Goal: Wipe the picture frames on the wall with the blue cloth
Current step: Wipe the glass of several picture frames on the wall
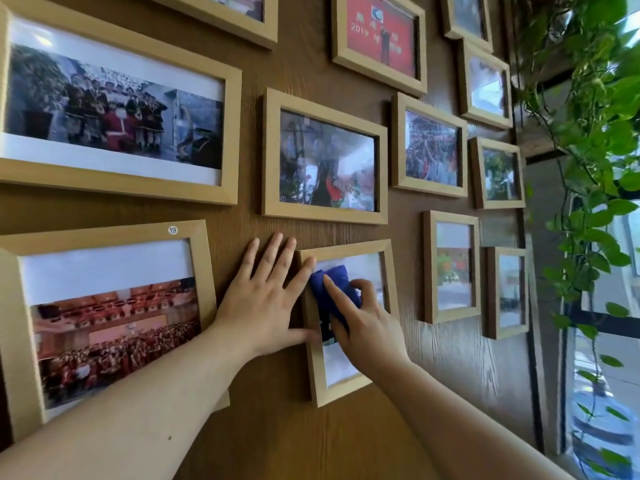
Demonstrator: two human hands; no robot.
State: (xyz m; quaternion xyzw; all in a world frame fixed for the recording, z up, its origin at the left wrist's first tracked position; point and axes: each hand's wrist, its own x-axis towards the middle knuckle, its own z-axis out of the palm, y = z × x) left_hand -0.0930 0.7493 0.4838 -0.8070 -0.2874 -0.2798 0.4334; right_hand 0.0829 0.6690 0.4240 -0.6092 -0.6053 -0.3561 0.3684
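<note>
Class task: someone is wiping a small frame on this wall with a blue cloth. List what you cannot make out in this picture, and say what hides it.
- Small frame, head view: most of its photo is covered by the right hand and blue cloth.
- Its left edge: partly under the left hand.
- Top frames: cut off by the upper edge.
- Red poster: text blurred beyond "2019".
- Right-hand frames: washed out by window glare.

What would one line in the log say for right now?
step: wiping small frame | right hand: presses blue cloth on glass | left hand: flat on wall, steadying frame edge
</note>
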